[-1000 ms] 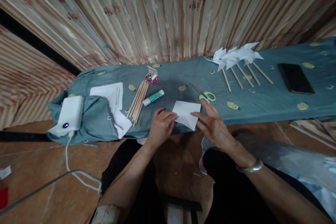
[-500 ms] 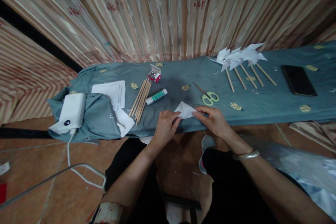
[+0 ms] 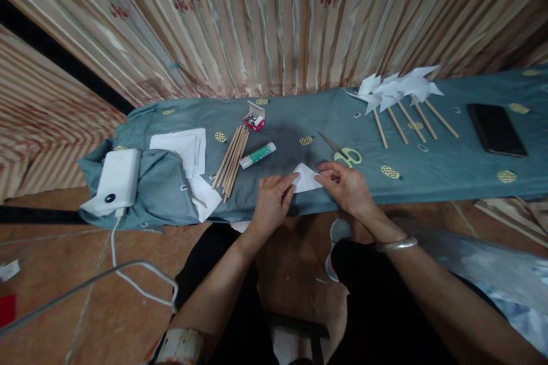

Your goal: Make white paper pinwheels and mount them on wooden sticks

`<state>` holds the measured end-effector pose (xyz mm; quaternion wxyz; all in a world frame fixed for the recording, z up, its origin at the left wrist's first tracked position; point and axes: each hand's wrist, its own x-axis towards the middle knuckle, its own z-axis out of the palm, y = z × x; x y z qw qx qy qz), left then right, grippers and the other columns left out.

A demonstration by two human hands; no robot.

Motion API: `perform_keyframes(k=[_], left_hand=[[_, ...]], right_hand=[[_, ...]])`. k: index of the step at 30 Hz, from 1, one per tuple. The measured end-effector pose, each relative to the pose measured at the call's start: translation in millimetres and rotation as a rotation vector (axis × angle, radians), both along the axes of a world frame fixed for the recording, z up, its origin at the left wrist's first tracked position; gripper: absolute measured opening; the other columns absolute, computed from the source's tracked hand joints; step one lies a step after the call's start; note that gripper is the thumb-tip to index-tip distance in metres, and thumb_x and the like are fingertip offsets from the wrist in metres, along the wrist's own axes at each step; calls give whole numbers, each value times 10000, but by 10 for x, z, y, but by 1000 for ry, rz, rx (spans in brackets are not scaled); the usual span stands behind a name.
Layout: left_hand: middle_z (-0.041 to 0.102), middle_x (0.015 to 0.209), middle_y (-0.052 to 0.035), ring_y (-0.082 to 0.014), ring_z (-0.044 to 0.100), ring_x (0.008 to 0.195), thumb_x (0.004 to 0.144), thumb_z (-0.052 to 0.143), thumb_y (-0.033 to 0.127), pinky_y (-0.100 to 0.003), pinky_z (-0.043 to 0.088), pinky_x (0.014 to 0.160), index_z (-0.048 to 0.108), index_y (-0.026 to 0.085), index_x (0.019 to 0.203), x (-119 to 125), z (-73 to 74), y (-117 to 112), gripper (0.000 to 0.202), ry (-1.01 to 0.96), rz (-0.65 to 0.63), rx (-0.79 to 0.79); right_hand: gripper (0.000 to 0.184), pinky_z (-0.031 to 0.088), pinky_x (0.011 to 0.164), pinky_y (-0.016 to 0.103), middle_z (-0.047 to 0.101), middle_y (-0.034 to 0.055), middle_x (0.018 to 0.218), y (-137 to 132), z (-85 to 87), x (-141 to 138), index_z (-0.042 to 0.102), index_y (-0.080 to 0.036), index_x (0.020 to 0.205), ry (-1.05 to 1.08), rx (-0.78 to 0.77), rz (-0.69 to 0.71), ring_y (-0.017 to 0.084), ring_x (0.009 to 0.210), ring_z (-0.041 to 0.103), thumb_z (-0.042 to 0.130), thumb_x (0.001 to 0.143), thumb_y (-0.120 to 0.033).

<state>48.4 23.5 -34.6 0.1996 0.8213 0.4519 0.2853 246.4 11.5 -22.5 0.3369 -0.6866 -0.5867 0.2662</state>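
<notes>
A small folded piece of white paper (image 3: 306, 178) lies at the table's near edge between my hands. My left hand (image 3: 274, 197) pinches its left side between thumb and fingers. On the right side, my right hand (image 3: 343, 183) grips the paper with thumb and forefinger, the other fingers curled. Just beyond my right hand are scissors (image 3: 342, 151) with pale green handles, their tips pointing away to the left. A glue stick (image 3: 257, 155) with a green label lies past my left hand, beside a bundle of thin wooden sticks (image 3: 233, 159).
Several white paper pinwheels (image 3: 396, 90) on sticks lie at the back right, near a black phone (image 3: 496, 129). A small open red-and-white box (image 3: 255, 117) holds metal pins. White paper sheets (image 3: 194, 151) and a white power bank (image 3: 117, 179) with a cable are at left.
The paper between my hands shows a different, narrower shape, and my right fingers have shifted along its edge. The whole view has moved slightly.
</notes>
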Motion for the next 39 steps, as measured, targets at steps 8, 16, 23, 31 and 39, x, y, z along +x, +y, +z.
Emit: perform_keyframes(k=[8,16,23,31,39], left_hand=[[648,859,-45,-198,572,877,949,479,269,-369,383,828,702,216,1083,1,31,27,266,56,25,-32],[647,839,-41,-195,569,851,944,490,264,-362,377,809,707,210,1069,14,1,36,256,58,42,-30],[635,838,-42,-199,569,854,942,492,256,-362,373,808,707,207,1073,23,7,54,257,79,44,-38],[634,839,-42,-200,575,857,940,499,258,-360,364,810,710,200,1068,38,39,63,253,106,48,-57],[654,864,-47,-197,576,864,946,489,268,-352,351,809,712,208,1064,45,82,59,260,146,52,-71]], right_hand=[[201,515,695,346,751,18,766,38,5,-15,655,-221,907,-36,-2,-64,213,737,699,676,737,-327],[177,512,683,341,745,22,767,51,26,-46,653,-219,886,-64,-2,-83,214,743,699,680,738,-311],[167,508,690,339,744,24,775,51,51,-65,654,-215,888,-105,-9,-85,213,744,696,688,745,-296],[183,494,675,323,739,20,765,60,60,-72,663,-209,899,-124,-22,-99,200,696,677,685,745,-307],[225,497,808,383,733,94,947,-23,-12,-61,660,-166,1033,-316,208,44,245,878,654,580,871,-300]])
